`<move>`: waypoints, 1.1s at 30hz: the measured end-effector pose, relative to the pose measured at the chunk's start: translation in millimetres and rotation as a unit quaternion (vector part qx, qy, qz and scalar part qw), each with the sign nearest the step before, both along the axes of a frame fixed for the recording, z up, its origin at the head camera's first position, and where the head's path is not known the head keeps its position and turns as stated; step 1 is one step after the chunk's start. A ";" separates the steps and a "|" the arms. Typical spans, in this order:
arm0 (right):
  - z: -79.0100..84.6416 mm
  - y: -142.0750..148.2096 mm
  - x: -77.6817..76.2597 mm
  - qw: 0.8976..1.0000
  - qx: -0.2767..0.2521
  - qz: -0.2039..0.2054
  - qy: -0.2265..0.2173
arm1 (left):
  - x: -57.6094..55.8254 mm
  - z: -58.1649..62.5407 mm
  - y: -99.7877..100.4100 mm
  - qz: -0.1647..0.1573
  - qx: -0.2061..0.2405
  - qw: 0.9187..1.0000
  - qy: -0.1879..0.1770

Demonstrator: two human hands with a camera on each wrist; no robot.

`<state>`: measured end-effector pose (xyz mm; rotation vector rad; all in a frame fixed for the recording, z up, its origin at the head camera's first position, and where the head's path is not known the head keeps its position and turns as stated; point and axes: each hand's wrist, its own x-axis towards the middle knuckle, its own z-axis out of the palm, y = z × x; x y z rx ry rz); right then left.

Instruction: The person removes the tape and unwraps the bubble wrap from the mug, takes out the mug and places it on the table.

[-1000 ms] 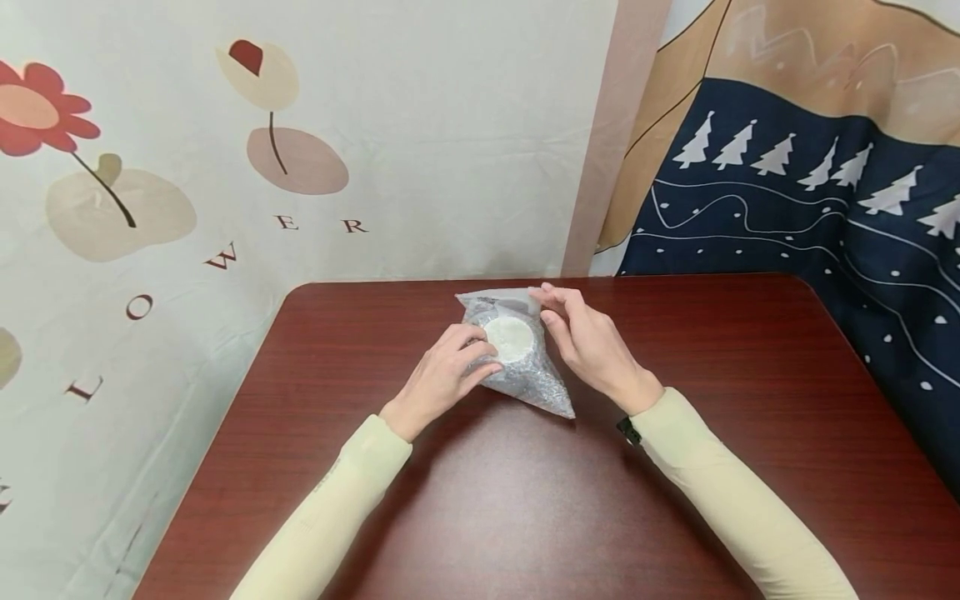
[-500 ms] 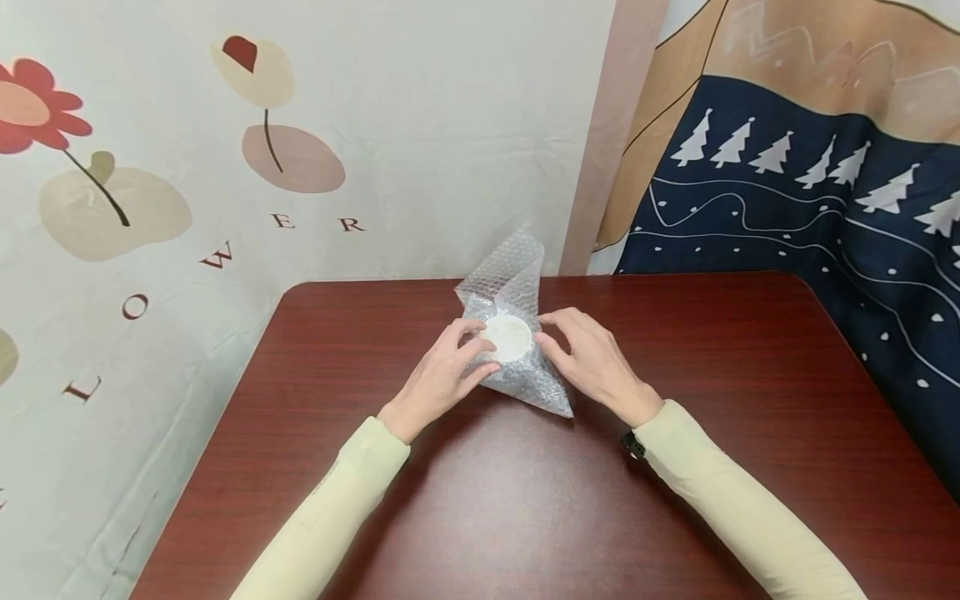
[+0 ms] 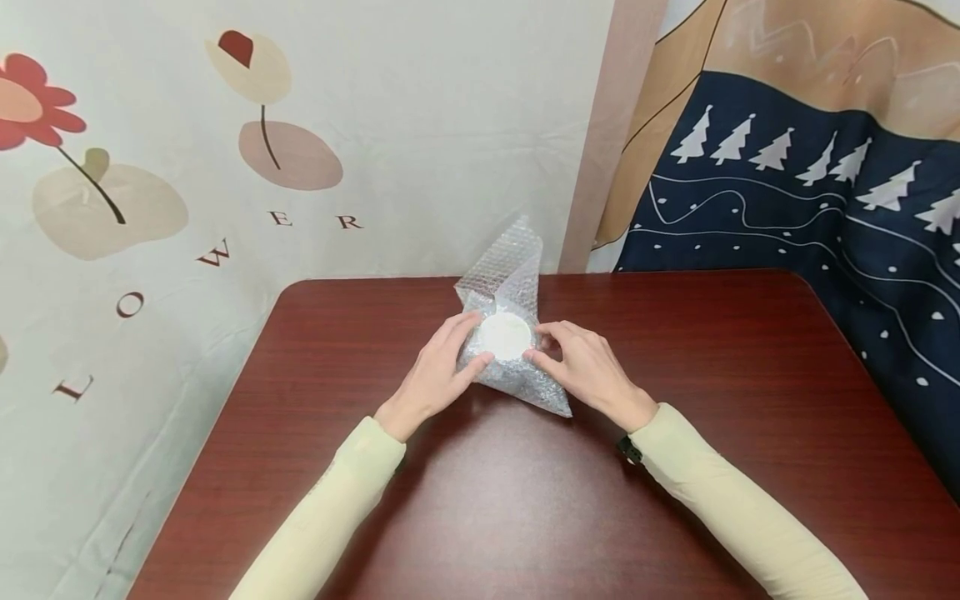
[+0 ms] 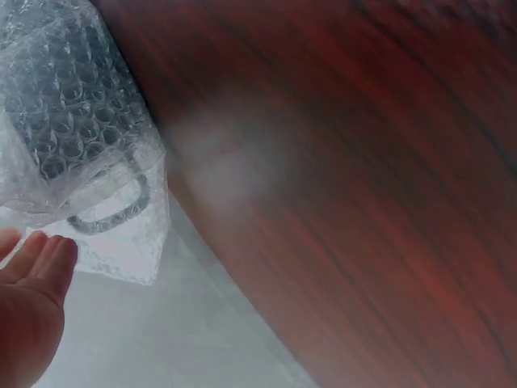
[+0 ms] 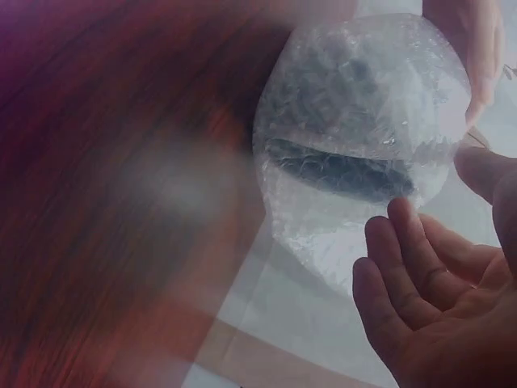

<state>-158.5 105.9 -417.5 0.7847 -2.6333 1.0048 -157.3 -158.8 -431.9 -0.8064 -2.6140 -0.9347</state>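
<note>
A bubble-wrapped mug (image 3: 506, 337) stands near the table's far edge, its round white top facing up. Through the clear bubble wrap (image 4: 77, 89) in the left wrist view, its dark side and a loop handle (image 4: 121, 214) show. My left hand (image 3: 433, 371) grips it from the left, fingers at the far side of the white top and thumb at the near side. From the right, my right hand (image 3: 592, 362) holds it likewise, thumb in front and fingertips at the side. One corner of the wrap points toward me; a loose flap (image 3: 506, 258) stands up behind.
The dark red wooden table (image 3: 675, 350) spreads out around the hands. Behind it hang a pale cloth with flowers and letters (image 3: 420, 142) and a dark blue cloth with white trees (image 3: 765, 200).
My right hand has let go of the flap at the back, which has sprung upright, and has come down to the mug's right side. My left fingers have shifted from over the white top to its left edge.
</note>
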 end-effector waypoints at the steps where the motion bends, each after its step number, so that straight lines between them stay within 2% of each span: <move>1: 0.4 -0.2 0.3 1.000 -0.004 0.001 0.000 | 0.3 1.0 0.0 0.006 -0.003 1.000 -0.007; 9: 3.5 -1.8 4.7 1.000 -0.022 0.006 0.005 | 1.6 5.5 -1.3 0.014 0.002 0.999 -0.038; 14: 5.6 -0.8 8.5 0.999 -0.035 0.007 -0.006 | 2.9 6.4 -3.1 0.005 0.039 0.998 -0.051; 22: 7.2 3.2 12.2 0.998 -0.049 0.000 -0.043 | 7.0 8.8 -4.0 -0.004 0.107 0.994 -0.032; 28: 6.8 8.7 11.2 0.997 -0.059 0.001 -0.045 | 11.2 12.5 -3.3 -0.009 0.182 0.982 -0.047; 33: 4.9 12.4 6.1 0.998 -0.048 0.007 -0.030 | 17.4 17.1 -4.8 -0.036 0.239 0.965 -0.102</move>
